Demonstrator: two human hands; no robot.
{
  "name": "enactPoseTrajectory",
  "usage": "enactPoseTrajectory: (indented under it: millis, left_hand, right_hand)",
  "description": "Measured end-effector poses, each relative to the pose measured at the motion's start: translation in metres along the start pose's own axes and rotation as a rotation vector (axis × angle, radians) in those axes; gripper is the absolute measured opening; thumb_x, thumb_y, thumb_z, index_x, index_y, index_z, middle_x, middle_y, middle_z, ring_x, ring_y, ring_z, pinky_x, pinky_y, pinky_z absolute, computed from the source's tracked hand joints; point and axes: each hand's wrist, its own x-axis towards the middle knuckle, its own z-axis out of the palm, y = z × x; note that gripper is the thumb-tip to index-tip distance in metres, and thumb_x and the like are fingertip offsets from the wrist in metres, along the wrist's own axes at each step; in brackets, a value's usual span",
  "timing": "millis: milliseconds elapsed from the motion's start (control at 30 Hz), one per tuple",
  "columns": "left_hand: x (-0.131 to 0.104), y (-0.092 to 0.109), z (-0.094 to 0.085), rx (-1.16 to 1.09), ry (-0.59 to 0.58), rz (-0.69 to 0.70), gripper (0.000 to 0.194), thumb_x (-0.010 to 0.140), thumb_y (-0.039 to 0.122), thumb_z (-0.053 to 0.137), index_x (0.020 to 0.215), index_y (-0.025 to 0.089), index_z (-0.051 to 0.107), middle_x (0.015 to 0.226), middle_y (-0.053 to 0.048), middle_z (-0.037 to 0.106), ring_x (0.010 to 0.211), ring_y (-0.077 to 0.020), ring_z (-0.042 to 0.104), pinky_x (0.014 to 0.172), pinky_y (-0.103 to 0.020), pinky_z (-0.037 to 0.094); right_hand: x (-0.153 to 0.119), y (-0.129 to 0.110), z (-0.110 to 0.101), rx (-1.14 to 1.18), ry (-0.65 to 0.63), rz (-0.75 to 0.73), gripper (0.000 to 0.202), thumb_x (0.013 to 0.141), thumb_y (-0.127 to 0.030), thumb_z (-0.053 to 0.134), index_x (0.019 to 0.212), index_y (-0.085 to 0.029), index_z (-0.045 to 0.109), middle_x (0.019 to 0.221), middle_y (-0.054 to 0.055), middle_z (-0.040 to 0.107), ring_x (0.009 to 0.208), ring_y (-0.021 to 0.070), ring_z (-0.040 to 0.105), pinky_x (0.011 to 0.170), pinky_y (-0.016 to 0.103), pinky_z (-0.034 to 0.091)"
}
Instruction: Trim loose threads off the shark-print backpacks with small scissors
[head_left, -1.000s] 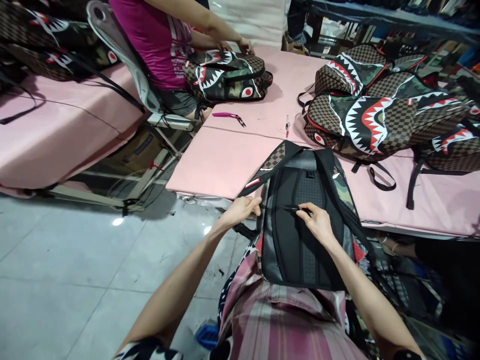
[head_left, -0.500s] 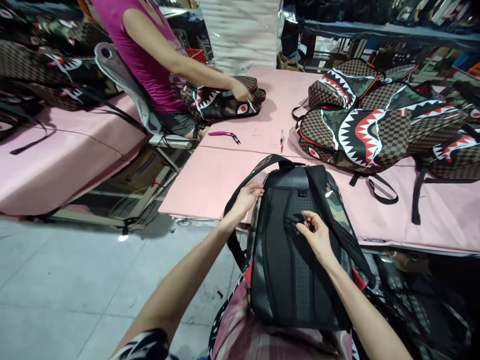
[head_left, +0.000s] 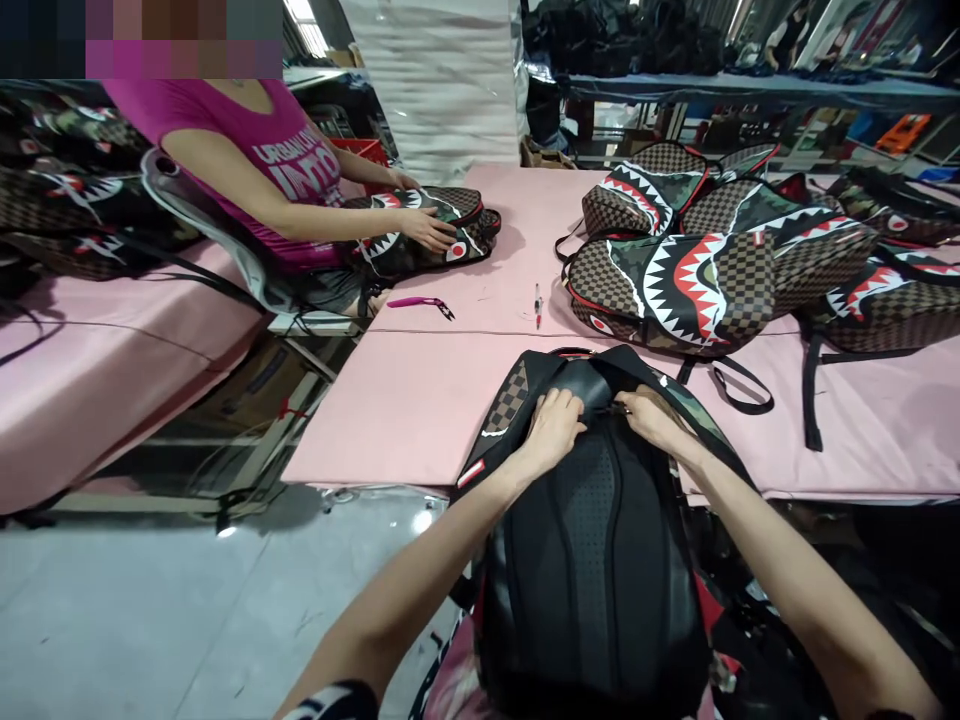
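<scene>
A black-backed backpack [head_left: 592, 560] rests on my lap and leans against the table edge, its padded back panel facing me. Its shoulder straps spread to both sides at the top, the left one bearing a brown check patch. My left hand [head_left: 556, 430] has its fingers curled onto the upper back panel, by the strap base. Just to the right, my right hand [head_left: 651, 416] is closed in a pinch at the same upper edge. Something small and dark shows at its fingertips, too small to name.
On the pink-covered table [head_left: 390, 400] lie magenta-handled nippers [head_left: 421, 303] and a pen [head_left: 538, 306]. Several shark-mouth backpacks [head_left: 682, 290] are piled at the right. At the left, a co-worker in a magenta shirt [head_left: 247, 190] has their hands on another backpack [head_left: 390, 235].
Both my hands have come together at the top of the back panel, the left from the side strap, the right from mid-panel. The straps now spread outward. The co-worker's second hand has come into view.
</scene>
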Motion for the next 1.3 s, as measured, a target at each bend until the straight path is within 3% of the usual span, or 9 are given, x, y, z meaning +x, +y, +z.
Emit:
enactPoseTrajectory:
  millis: [100, 267, 433, 600, 733, 867, 967, 1067, 1300]
  left_hand:
    - [-0.016, 0.005, -0.001, -0.028, 0.037, -0.029, 0.011, 0.081, 0.021, 0.055, 0.092, 0.018, 0.055, 0.095, -0.005, 0.055, 0.087, -0.0179, 0.052, 0.077, -0.030, 0.041]
    - [0.013, 0.000, -0.020, -0.018, -0.210, -0.188, 0.036, 0.089, 0.039, 0.039, 0.072, 0.017, 0.062, 0.074, -0.006, 0.061, 0.076, -0.0196, 0.060, 0.070, -0.029, 0.041]
    - [0.053, 0.000, -0.019, 0.011, -0.334, -0.255, 0.036, 0.068, 0.043, 0.067, 0.048, 0.015, 0.056, 0.048, -0.005, 0.054, 0.060, -0.0211, 0.059, 0.060, -0.028, 0.041]
    - [0.054, 0.011, -0.005, 0.007, -0.335, -0.297, 0.028, 0.065, 0.027, 0.071, 0.047, 0.012, 0.056, 0.044, -0.003, 0.050, 0.054, -0.0190, 0.057, 0.057, -0.027, 0.041]
    - [0.030, 0.021, -0.013, -0.015, -0.231, -0.229, 0.030, 0.081, 0.028, 0.052, 0.058, 0.011, 0.059, 0.051, -0.003, 0.053, 0.056, -0.0170, 0.056, 0.058, -0.027, 0.039]
    - [-0.030, 0.024, -0.019, -0.067, -0.149, -0.047, 0.031, 0.090, 0.032, 0.037, 0.076, 0.016, 0.060, 0.072, -0.003, 0.059, 0.068, -0.0144, 0.055, 0.068, -0.026, 0.040]
    - [-0.084, 0.022, -0.001, -0.062, -0.031, 0.191, 0.022, 0.090, 0.024, 0.039, 0.082, 0.019, 0.059, 0.081, -0.003, 0.058, 0.079, -0.0153, 0.052, 0.076, -0.029, 0.040]
    - [-0.121, 0.021, 0.029, 0.021, 0.027, 0.261, 0.021, 0.088, 0.015, 0.038, 0.082, 0.020, 0.058, 0.077, -0.003, 0.057, 0.074, -0.0162, 0.050, 0.071, -0.031, 0.040]
    - [-0.125, 0.022, 0.052, 0.056, 0.008, 0.218, 0.021, 0.086, 0.010, 0.039, 0.087, 0.020, 0.056, 0.078, -0.002, 0.055, 0.075, -0.0166, 0.050, 0.072, -0.033, 0.042]
  right_hand:
    - [-0.015, -0.012, -0.002, -0.116, -0.066, -0.094, 0.032, 0.065, -0.001, 0.038, 0.078, -0.019, 0.062, 0.070, 0.001, 0.058, 0.071, 0.0144, 0.051, 0.064, 0.022, 0.035]
    - [-0.023, -0.028, -0.001, -0.228, -0.151, -0.204, 0.031, 0.065, 0.003, 0.038, 0.076, -0.016, 0.060, 0.075, 0.003, 0.061, 0.071, 0.0143, 0.050, 0.064, 0.023, 0.033]
    - [-0.032, -0.040, -0.002, -0.252, -0.152, -0.260, 0.030, 0.068, 0.002, 0.039, 0.081, -0.014, 0.062, 0.077, 0.006, 0.062, 0.074, 0.0168, 0.049, 0.068, 0.026, 0.033]
    - [-0.056, -0.050, -0.007, -0.240, -0.153, -0.399, 0.027, 0.069, 0.002, 0.042, 0.079, -0.014, 0.061, 0.073, 0.005, 0.061, 0.072, 0.0171, 0.047, 0.065, 0.026, 0.034]
    - [-0.075, -0.043, -0.008, -0.250, -0.078, -0.429, 0.028, 0.074, 0.001, 0.040, 0.083, -0.016, 0.061, 0.074, 0.004, 0.058, 0.075, 0.0180, 0.045, 0.066, 0.027, 0.036]
    - [-0.100, -0.028, 0.000, -0.315, -0.006, -0.354, 0.037, 0.078, 0.001, 0.036, 0.102, -0.015, 0.059, 0.081, 0.006, 0.057, 0.081, 0.0193, 0.047, 0.074, 0.030, 0.040]
    - [-0.125, -0.018, 0.017, -0.325, -0.036, -0.330, 0.044, 0.080, 0.000, 0.034, 0.115, -0.016, 0.054, 0.090, 0.007, 0.058, 0.090, 0.0203, 0.050, 0.077, 0.032, 0.043]
    - [-0.149, -0.010, 0.033, -0.291, -0.064, -0.308, 0.050, 0.082, -0.001, 0.032, 0.126, -0.020, 0.047, 0.106, 0.008, 0.057, 0.101, 0.0201, 0.052, 0.083, 0.034, 0.044]
    - [-0.130, -0.023, 0.013, -0.191, -0.030, -0.239, 0.039, 0.087, -0.010, 0.035, 0.122, -0.020, 0.051, 0.120, 0.008, 0.056, 0.115, 0.0199, 0.048, 0.094, 0.035, 0.042]
